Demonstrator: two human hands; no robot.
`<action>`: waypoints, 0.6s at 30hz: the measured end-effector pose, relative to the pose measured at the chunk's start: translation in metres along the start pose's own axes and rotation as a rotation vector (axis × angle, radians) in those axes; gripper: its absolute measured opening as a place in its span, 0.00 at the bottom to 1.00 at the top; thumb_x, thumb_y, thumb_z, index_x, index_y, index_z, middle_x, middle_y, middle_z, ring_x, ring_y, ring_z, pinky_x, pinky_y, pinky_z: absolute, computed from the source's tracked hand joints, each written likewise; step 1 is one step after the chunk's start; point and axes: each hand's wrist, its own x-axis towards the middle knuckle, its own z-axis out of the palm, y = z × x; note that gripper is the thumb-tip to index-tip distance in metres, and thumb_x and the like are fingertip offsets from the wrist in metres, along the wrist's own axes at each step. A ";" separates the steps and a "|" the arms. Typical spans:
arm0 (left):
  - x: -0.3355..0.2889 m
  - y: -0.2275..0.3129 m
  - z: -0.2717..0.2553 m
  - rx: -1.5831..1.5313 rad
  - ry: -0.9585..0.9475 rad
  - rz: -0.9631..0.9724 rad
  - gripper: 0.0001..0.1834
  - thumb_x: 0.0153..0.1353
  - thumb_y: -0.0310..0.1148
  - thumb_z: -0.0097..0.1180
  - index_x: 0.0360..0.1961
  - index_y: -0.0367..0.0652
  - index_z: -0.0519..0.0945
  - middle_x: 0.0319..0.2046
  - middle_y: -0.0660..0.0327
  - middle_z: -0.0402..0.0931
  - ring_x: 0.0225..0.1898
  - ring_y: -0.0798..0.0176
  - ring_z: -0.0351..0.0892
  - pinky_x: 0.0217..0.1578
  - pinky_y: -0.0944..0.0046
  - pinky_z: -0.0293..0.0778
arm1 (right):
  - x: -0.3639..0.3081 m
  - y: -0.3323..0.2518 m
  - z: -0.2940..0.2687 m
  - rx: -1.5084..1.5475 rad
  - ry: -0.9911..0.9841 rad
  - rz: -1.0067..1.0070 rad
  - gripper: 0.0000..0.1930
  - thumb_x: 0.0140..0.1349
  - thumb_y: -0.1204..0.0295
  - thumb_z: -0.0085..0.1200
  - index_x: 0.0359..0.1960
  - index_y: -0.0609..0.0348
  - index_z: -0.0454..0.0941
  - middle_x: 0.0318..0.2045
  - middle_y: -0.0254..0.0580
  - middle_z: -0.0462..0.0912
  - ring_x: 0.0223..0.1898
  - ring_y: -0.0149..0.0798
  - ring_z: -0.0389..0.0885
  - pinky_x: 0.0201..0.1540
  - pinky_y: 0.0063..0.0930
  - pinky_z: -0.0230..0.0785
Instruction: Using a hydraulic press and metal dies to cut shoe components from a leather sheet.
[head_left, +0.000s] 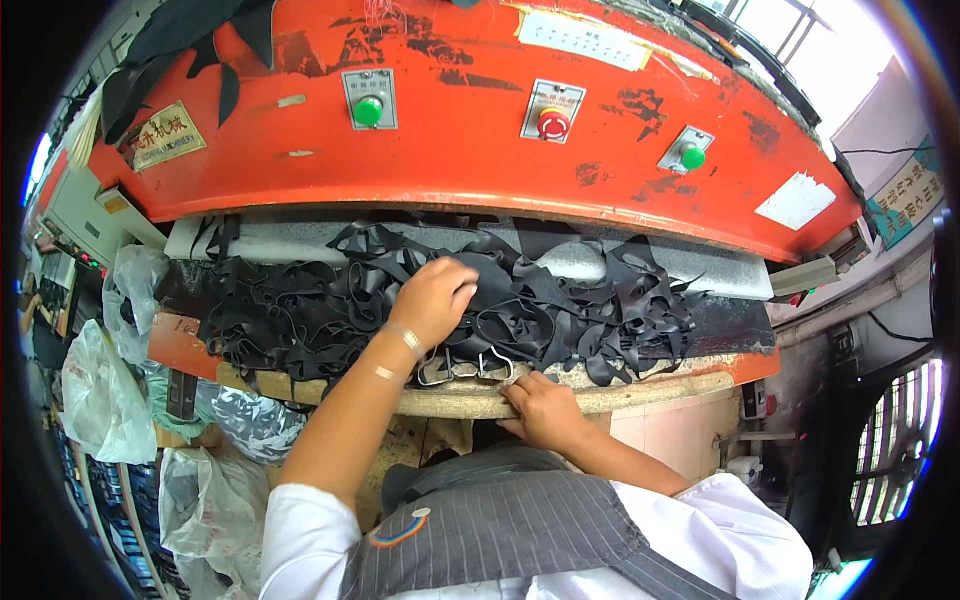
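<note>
Left hand (435, 297) presses flat, fingers curled, on the black scrap tangle (330, 300), likely pinning it under the orange press (450, 150). Right hand (543, 408), at 6 o'clock, rests at the surface (640, 385) front edge; its grip can't be told. Open room only at 3 o'clock.

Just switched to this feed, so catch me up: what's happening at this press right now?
A person stands at an orange press. Their left hand rests on a heap of black cut-out scraps lying across the worn cutting board. The right hand is at the board's front edge, fingers by a metal cutting die that sits among the scraps. Whether either hand grips anything is unclear.
</note>
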 end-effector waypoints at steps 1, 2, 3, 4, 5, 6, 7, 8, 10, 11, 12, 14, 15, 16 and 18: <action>0.011 -0.011 0.007 0.038 -0.016 -0.039 0.12 0.57 0.32 0.60 0.42 0.42 0.80 0.41 0.54 0.77 0.45 0.48 0.77 0.46 0.56 0.74 | 0.004 -0.002 -0.001 -0.003 -0.021 0.005 0.23 0.41 0.64 0.69 0.40 0.58 0.79 0.35 0.39 0.79 0.41 0.42 0.78 0.39 0.33 0.75; 0.022 -0.015 0.014 0.065 -0.039 -0.071 0.17 0.56 0.33 0.62 0.47 0.41 0.79 0.46 0.52 0.76 0.47 0.46 0.77 0.49 0.56 0.73 | 0.005 0.001 -0.002 -0.011 -0.042 0.023 0.23 0.41 0.64 0.70 0.40 0.57 0.79 0.35 0.39 0.80 0.41 0.42 0.78 0.39 0.34 0.75; 0.026 -0.018 0.018 0.064 -0.045 -0.068 0.17 0.56 0.33 0.62 0.47 0.41 0.79 0.46 0.52 0.76 0.47 0.46 0.77 0.49 0.56 0.73 | 0.005 0.003 -0.002 -0.008 -0.039 0.029 0.23 0.41 0.64 0.70 0.40 0.57 0.79 0.35 0.39 0.80 0.41 0.42 0.78 0.39 0.34 0.75; 0.035 -0.017 0.019 0.157 -0.197 -0.171 0.22 0.56 0.35 0.63 0.52 0.43 0.76 0.48 0.52 0.75 0.49 0.46 0.76 0.49 0.55 0.73 | 0.005 0.007 -0.004 0.009 -0.042 0.015 0.22 0.41 0.63 0.69 0.39 0.58 0.79 0.34 0.39 0.80 0.41 0.42 0.79 0.39 0.34 0.75; 0.044 -0.015 0.019 0.254 -0.348 -0.274 0.27 0.55 0.37 0.64 0.56 0.44 0.74 0.50 0.52 0.73 0.50 0.45 0.75 0.50 0.55 0.73 | 0.007 0.011 -0.008 0.027 -0.043 0.000 0.22 0.42 0.63 0.69 0.39 0.58 0.79 0.33 0.39 0.80 0.41 0.43 0.79 0.39 0.35 0.76; 0.046 -0.015 0.019 0.286 -0.417 -0.274 0.31 0.53 0.38 0.66 0.58 0.46 0.71 0.48 0.53 0.73 0.49 0.45 0.75 0.49 0.54 0.73 | 0.012 0.018 -0.014 0.029 -0.037 0.006 0.22 0.42 0.63 0.69 0.39 0.58 0.79 0.33 0.39 0.80 0.41 0.43 0.79 0.39 0.35 0.76; 0.047 -0.018 0.015 0.254 -0.424 -0.291 0.30 0.52 0.36 0.67 0.56 0.46 0.72 0.46 0.53 0.73 0.49 0.46 0.75 0.48 0.53 0.73 | 0.019 0.023 -0.022 0.052 -0.167 -0.035 0.21 0.44 0.61 0.69 0.39 0.58 0.80 0.34 0.40 0.81 0.40 0.44 0.80 0.39 0.37 0.76; 0.048 -0.020 0.013 0.214 -0.438 -0.305 0.29 0.50 0.35 0.68 0.55 0.46 0.72 0.44 0.54 0.72 0.48 0.46 0.75 0.47 0.53 0.73 | 0.026 0.028 -0.028 0.076 -0.300 -0.066 0.21 0.46 0.59 0.68 0.39 0.57 0.81 0.34 0.41 0.82 0.40 0.45 0.81 0.40 0.38 0.76; 0.052 -0.023 0.000 0.204 -0.443 -0.229 0.28 0.49 0.33 0.68 0.53 0.46 0.73 0.42 0.55 0.72 0.46 0.47 0.75 0.46 0.53 0.73 | 0.063 0.044 -0.061 0.188 -0.528 -0.008 0.19 0.56 0.52 0.61 0.39 0.53 0.84 0.33 0.44 0.85 0.35 0.47 0.84 0.38 0.41 0.76; 0.055 -0.024 -0.003 0.187 -0.433 -0.168 0.27 0.47 0.31 0.69 0.51 0.47 0.74 0.40 0.56 0.72 0.45 0.48 0.75 0.45 0.53 0.73 | 0.086 0.057 -0.070 0.364 -0.449 0.037 0.16 0.59 0.55 0.58 0.36 0.54 0.84 0.30 0.47 0.84 0.32 0.51 0.83 0.37 0.41 0.75; 0.057 -0.030 -0.002 0.185 -0.445 -0.161 0.27 0.47 0.31 0.69 0.51 0.47 0.74 0.40 0.56 0.72 0.45 0.48 0.75 0.45 0.53 0.73 | 0.108 0.067 -0.074 0.425 -0.177 0.035 0.14 0.62 0.58 0.56 0.35 0.56 0.83 0.30 0.49 0.83 0.32 0.52 0.82 0.36 0.41 0.74; 0.060 -0.041 -0.004 0.316 -0.411 0.092 0.25 0.45 0.30 0.69 0.47 0.48 0.76 0.39 0.57 0.72 0.43 0.49 0.75 0.44 0.53 0.73 | 0.167 0.085 -0.075 0.293 0.190 0.088 0.16 0.63 0.58 0.54 0.40 0.59 0.81 0.34 0.51 0.82 0.39 0.54 0.81 0.41 0.42 0.73; 0.062 -0.046 -0.003 0.348 -0.389 0.143 0.23 0.44 0.30 0.69 0.45 0.48 0.78 0.36 0.59 0.73 0.41 0.51 0.74 0.42 0.54 0.72 | 0.197 0.094 -0.075 0.234 0.224 0.136 0.20 0.63 0.55 0.54 0.45 0.60 0.79 0.41 0.51 0.81 0.44 0.54 0.80 0.45 0.43 0.73; 0.065 -0.048 -0.004 0.351 -0.395 0.141 0.23 0.44 0.30 0.69 0.45 0.48 0.78 0.36 0.59 0.73 0.41 0.51 0.74 0.42 0.54 0.72 | 0.223 0.100 -0.067 0.112 0.256 0.191 0.26 0.62 0.50 0.53 0.49 0.61 0.76 0.45 0.53 0.79 0.45 0.56 0.79 0.47 0.43 0.73; 0.072 -0.050 -0.010 0.280 -0.354 0.226 0.19 0.46 0.32 0.68 0.42 0.47 0.79 0.33 0.60 0.73 0.40 0.53 0.74 0.41 0.55 0.73 | 0.268 0.102 -0.053 0.037 0.165 0.266 0.29 0.61 0.46 0.53 0.49 0.62 0.74 0.46 0.55 0.77 0.45 0.58 0.79 0.48 0.45 0.73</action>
